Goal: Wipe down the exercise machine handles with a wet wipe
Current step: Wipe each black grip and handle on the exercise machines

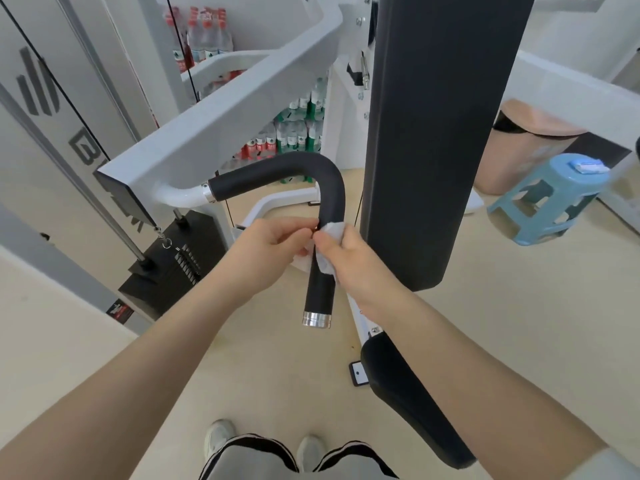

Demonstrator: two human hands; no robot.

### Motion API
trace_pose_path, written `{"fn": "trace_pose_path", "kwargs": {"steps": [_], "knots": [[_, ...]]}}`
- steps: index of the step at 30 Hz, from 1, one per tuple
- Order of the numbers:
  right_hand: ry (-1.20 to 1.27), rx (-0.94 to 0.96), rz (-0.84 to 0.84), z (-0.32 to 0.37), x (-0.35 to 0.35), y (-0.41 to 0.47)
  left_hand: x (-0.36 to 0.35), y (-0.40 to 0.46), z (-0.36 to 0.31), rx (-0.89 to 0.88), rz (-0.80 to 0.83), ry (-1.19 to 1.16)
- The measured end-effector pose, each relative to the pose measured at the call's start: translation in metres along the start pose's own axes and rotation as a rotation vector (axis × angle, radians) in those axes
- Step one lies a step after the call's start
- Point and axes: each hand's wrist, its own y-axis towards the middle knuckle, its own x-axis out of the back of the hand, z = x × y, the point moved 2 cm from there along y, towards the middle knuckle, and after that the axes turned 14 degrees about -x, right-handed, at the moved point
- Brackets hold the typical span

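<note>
A black foam-covered handle point(277, 168) curves out from the white arm of the exercise machine point(221, 112), bends down and ends in a silver cap. A white wet wipe point(333, 230) is wrapped round the handle's downward stretch, just below the bend. My right hand point(349, 261) grips the wipe against the handle from the right, thumb on the front. My left hand point(273, 244) pinches the wipe's left edge with its fingertips, right beside the handle.
A tall black back pad point(433, 133) stands just right of the handle, with the black seat point(412, 400) below. The weight stack point(173, 268) is at lower left. A blue stool point(554, 199) holds a wipe packet point(587, 166); a pink bin point(519, 150) stands behind. Bottled water is stacked at the back.
</note>
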Motion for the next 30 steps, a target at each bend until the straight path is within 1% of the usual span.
{"fn": "trace_pose_path", "kwargs": {"steps": [3,7,10,13,14,15,17,18,19,22,23,24,26,27,28,29,30], "knots": [[-0.208,0.088,-0.073,-0.021,-0.009,-0.01,-0.001,-0.002,0.0,0.025,0.001,-0.073],[-0.371,0.216,-0.043,-0.055,-0.015,-0.026,-0.003,-0.003,0.003,0.079,-0.055,-0.156],[-0.637,0.408,-0.201,-0.058,-0.009,-0.019,-0.001,-0.001,0.002,0.087,-0.046,-0.146],[-0.87,0.597,-0.263,-0.052,0.002,-0.012,0.001,0.0,0.005,0.079,-0.036,-0.164],[-0.998,0.669,-0.253,-0.051,0.005,-0.012,0.001,-0.001,0.006,0.08,-0.038,-0.181],[-1.159,0.752,-0.205,-0.052,0.008,-0.013,0.002,-0.001,0.007,0.087,-0.044,-0.202],[-1.413,0.93,-0.062,-0.05,0.013,-0.013,0.002,-0.002,0.01,0.105,-0.037,-0.238],[-1.465,0.989,-0.021,-0.041,0.018,-0.012,0.002,-0.002,0.011,0.114,-0.03,-0.254],[-1.49,1.006,-0.031,-0.029,0.022,-0.008,0.002,-0.001,0.012,0.122,-0.031,-0.266],[-1.523,0.968,-0.236,0.008,0.025,0.001,0.002,-0.002,0.014,0.144,-0.057,-0.267],[-1.54,0.99,-0.225,0.01,0.021,-0.001,0.002,-0.003,0.014,0.155,-0.076,-0.268],[-1.562,1.023,-0.138,0.006,0.013,-0.006,0.002,-0.004,0.015,0.169,-0.101,-0.268],[-1.607,1.073,0.125,-0.011,-0.002,-0.02,0.007,-0.006,0.015,0.195,-0.149,-0.245],[-1.634,1.083,0.192,-0.013,-0.002,-0.022,0.011,-0.007,0.015,0.201,-0.168,-0.227],[-1.652,1.083,0.173,-0.007,0.001,-0.019,0.015,-0.008,0.014,0.203,-0.188,-0.218],[-1.65,1.059,0.078,0.003,0.005,-0.009,0.019,-0.009,0.014,0.204,-0.203,-0.219],[-1.629,1.031,-0.056,0.016,0.012,0.001,0.022,-0.01,0.013,0.204,-0.209,-0.224]]}}
